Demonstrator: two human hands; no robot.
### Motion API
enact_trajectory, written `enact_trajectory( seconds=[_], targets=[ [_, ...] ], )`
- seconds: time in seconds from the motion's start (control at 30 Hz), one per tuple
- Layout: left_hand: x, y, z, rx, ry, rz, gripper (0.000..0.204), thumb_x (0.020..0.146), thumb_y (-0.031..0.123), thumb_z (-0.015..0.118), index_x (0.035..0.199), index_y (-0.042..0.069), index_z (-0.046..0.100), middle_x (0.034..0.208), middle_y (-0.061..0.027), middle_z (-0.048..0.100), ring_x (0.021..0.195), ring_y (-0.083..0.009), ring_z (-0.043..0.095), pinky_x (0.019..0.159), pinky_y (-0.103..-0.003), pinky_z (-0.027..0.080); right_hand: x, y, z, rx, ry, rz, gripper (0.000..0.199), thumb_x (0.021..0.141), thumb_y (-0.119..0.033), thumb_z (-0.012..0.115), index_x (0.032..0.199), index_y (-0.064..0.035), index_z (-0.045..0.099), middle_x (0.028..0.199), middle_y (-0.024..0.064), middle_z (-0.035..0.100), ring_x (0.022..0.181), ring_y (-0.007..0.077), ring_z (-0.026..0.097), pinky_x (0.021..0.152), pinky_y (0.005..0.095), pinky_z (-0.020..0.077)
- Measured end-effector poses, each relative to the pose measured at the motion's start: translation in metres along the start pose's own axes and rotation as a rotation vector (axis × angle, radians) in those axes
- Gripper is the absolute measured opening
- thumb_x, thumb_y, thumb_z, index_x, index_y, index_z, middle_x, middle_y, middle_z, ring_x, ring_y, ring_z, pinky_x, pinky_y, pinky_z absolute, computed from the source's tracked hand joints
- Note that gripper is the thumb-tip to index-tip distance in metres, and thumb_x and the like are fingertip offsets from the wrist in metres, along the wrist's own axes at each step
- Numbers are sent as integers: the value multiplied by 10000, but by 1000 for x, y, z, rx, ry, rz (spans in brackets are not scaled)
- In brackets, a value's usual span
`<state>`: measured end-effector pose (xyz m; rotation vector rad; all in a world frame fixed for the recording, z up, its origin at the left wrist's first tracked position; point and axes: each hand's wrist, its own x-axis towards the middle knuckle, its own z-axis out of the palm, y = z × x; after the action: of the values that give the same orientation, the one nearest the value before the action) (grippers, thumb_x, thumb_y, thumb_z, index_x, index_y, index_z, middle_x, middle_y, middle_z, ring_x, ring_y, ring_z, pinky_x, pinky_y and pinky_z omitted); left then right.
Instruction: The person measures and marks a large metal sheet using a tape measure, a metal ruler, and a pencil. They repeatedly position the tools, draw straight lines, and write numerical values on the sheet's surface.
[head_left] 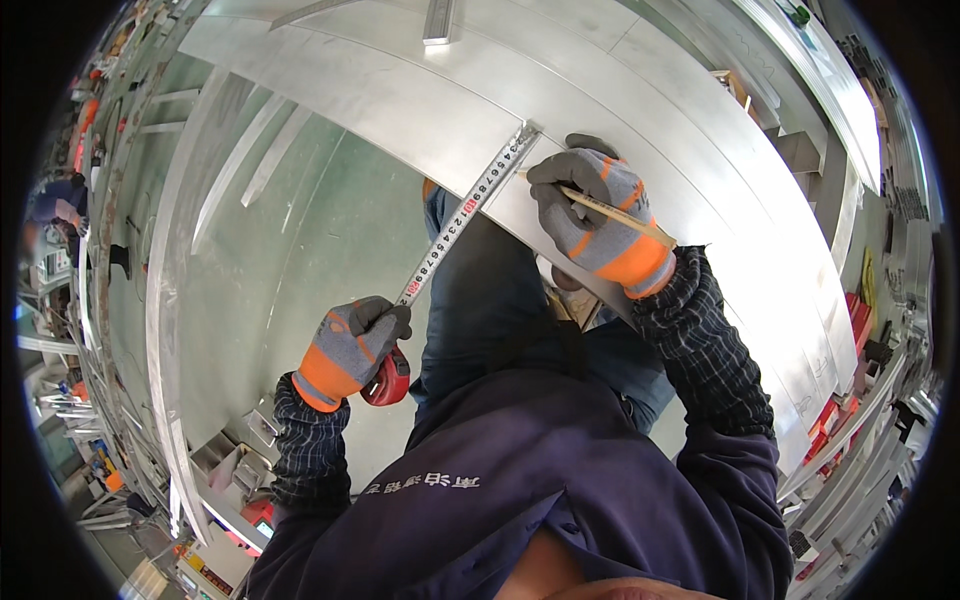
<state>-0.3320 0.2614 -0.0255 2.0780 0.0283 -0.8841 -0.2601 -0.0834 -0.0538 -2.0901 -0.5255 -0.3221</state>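
Note:
My left hand (340, 352), in a grey and orange work glove, is closed around a red tape measure (390, 382). The pulled-out tape blade (447, 232) slants up and to the right, with its far end lying on a silvery metal sheet (400, 112). My right hand (592, 212), gloved the same way, rests over the sheet just right of the blade's end. A thin wooden pencil (630, 221) is held in its curled fingers, its tip close to the blade. The sheet's near edge passes under the blade, above my legs.
A short metal bar (438, 24) lies on the sheet at the far side. Long metal profiles (165, 290) stand to the left over a green floor (300, 235). More profiles and red items (826, 425) crowd the right. Another person (62, 203) is at the far left.

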Motion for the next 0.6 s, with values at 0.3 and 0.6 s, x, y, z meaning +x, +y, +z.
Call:
enact_trajectory(
  seconds=[0.3, 0.6],
  targets=[
    [-1, 2, -2, 81, -9, 103, 298, 1055, 190, 526, 1041, -29, 728, 915, -110, 735, 736, -193, 667, 702, -348, 567, -1, -2, 1, 52, 9, 54, 178, 847, -46, 768, 1022, -55, 738, 830, 93, 708, 741, 263, 691, 723, 360, 578],
    [-1, 1, 0, 48, 9, 97, 282, 1045, 208, 568, 1049, -23, 730, 864, -116, 738, 701, -195, 703, 675, -344, 565, -2, -4, -1, 11, 4, 27, 172, 857, -53, 771, 1027, -40, 742, 855, 100, 715, 752, 257, 703, 692, 358, 588]
  ],
)
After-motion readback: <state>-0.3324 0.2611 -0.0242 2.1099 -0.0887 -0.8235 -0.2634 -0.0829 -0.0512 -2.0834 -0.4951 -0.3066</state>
